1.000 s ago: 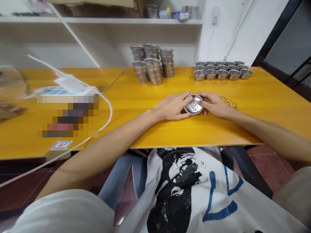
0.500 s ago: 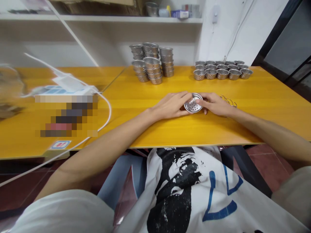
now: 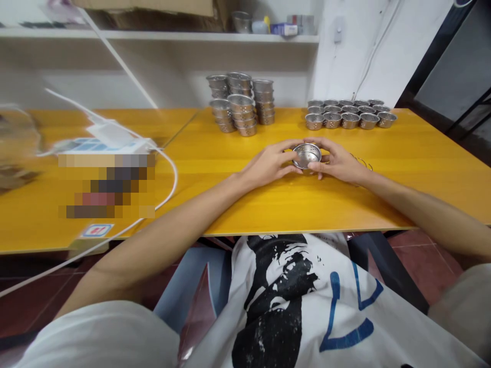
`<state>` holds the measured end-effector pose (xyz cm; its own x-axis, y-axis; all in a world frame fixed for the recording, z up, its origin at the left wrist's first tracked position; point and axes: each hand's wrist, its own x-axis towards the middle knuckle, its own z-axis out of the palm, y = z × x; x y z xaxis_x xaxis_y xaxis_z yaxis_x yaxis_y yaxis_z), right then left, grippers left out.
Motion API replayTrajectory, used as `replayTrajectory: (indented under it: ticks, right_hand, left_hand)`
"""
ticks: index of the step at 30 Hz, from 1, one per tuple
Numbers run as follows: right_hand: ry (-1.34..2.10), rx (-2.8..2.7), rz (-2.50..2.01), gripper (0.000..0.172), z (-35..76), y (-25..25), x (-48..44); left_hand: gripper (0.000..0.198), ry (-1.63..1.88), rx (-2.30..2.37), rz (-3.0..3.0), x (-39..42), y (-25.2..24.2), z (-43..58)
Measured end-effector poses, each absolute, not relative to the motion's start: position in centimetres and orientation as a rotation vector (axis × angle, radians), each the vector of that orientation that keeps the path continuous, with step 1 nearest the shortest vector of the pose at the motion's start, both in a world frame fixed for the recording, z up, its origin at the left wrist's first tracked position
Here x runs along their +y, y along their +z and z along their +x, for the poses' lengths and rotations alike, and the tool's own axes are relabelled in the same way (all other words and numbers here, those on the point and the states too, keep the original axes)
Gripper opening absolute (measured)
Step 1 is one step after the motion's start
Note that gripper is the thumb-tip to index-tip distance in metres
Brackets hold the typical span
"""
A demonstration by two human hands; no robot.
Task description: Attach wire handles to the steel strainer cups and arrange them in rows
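Observation:
Between my two hands is a small perforated metal cup [image 3: 307, 151], like a strainer basket, its mouth facing up and toward me. My left hand [image 3: 276, 159] grips its left side, the fingers curled at the rim. On the other side my right hand [image 3: 337, 159] holds it, thumb at the near rim and fingers around the far edge. Some thin brass-coloured wire rings [image 3: 364, 162] lie on the table just behind my right hand, partly hidden by it.
Stacks of similar metal cups [image 3: 242, 113] stand at the back of the yellow table [image 3: 253, 209]. Rows of single cups [image 3: 350, 120] are at the back right. A power strip [image 3: 109, 143] with a white cable [image 3: 174, 176] lies on the left. A shelf [image 3: 172, 37] runs above.
The cup has tipped from showing its perforated bottom face-on to standing more upright, its inner wall now visible. My fingers have shifted around its rim. The camera view has moved slightly.

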<state>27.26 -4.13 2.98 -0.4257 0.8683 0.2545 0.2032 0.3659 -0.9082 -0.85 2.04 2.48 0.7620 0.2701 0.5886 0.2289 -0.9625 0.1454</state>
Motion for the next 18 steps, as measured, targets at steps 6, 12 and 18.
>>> replayTrajectory:
  ticks: [6,12,18]
  right_hand:
    - [0.806,-1.88,-1.03,0.083,28.4,3.4,-2.4]
    - [0.294,-1.61,-1.366,0.064,35.3,4.6,2.6]
    - [-0.181,-1.099,-1.834,0.064,45.8,5.8,3.7]
  left_hand:
    - [0.053,1.088,0.432,2.847,2.6,2.5,-0.9]
    - [0.043,1.012,0.66,2.783,3.8,2.1,-1.8]
    - [0.043,0.951,0.745,2.655,5.0,1.4,-2.3]
